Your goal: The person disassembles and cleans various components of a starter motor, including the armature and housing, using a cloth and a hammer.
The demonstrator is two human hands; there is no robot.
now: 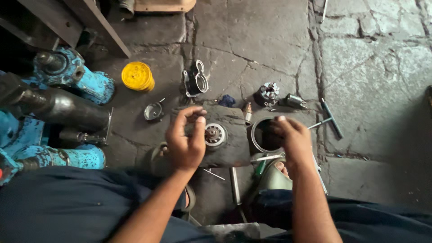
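Observation:
My left hand hovers over a dark rubber pad, fingers curled and apart, just left of a round metal gear part lying on the pad. I cannot tell whether something small is pinched in its fingertips. My right hand rests on the rim of a round metal ring housing beside the pad, fingers gripping its right edge.
Blue pump bodies and a black cylinder lie at the left. A yellow disc, a metal bracket, a small cup, a chuck-like part, a T-handle wrench and loose rods lie on the cracked stone floor.

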